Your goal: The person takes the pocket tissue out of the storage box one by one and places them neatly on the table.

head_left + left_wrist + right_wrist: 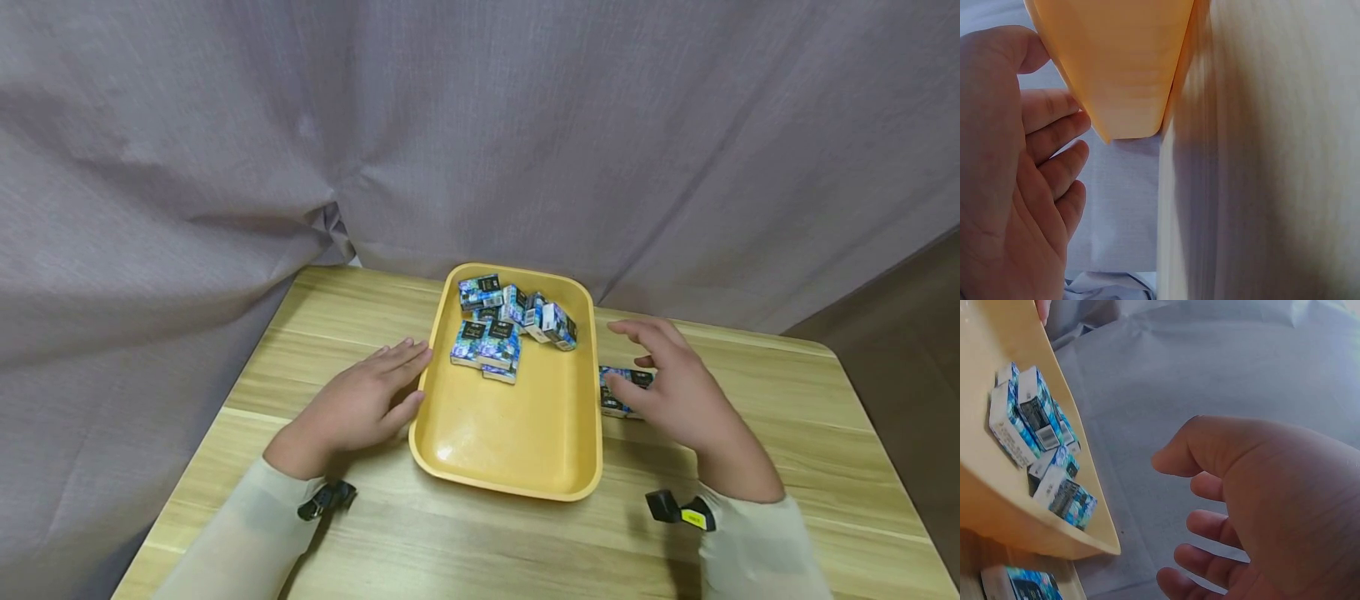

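A yellow tray (517, 442) holds several small blue-and-black printed boxes (498, 343), heaped loosely at its far end. My left hand (358, 402) is at the tray's left side, its fingertips right at the rim; in the left wrist view the thumb and fingers (1054, 140) are spread along that edge. Over the table to the tray's right, my right hand (678, 387) hovers with fingers loosely bent and nothing between them. Partly hidden beneath it, more of the printed boxes (611, 402) lie close against the tray's right wall; one box (1025, 587) shows in the right wrist view.
The tray stands on a light wood-grain table (465, 542) with rounded corners. A grey curtain (525, 133) hangs behind the table's far edge and along the left. Black straps with small devices (678, 510) sit on both wrists.
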`<state>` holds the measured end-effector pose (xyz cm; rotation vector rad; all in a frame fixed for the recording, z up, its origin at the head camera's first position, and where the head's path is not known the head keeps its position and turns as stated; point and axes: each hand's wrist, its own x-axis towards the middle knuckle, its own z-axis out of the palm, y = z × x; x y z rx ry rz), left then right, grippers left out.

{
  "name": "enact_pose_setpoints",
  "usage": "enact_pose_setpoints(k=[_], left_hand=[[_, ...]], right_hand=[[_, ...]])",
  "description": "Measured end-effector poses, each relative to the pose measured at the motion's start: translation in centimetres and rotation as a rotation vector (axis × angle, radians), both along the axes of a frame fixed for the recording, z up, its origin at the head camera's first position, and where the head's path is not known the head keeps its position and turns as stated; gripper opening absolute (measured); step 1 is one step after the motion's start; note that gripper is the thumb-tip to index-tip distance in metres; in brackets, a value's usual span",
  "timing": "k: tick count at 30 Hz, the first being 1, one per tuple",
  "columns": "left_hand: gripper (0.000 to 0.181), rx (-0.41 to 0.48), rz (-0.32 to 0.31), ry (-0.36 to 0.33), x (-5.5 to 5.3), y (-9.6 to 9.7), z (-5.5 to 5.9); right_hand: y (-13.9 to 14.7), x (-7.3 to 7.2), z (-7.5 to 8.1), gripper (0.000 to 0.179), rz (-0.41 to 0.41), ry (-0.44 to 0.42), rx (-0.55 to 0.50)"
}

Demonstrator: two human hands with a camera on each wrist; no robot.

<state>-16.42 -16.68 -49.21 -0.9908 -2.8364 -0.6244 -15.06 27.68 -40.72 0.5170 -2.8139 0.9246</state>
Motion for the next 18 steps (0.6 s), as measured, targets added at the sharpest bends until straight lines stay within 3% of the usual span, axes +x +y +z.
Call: enact_pose_setpoints(k=[18], left_hand=[[0.064,-0.006,0.003,-0.014,0.1,0.0,0.3]], right_hand=[[-3.7,-1.8,-1.4,0.066,0.061,-0.096,-0.025]])
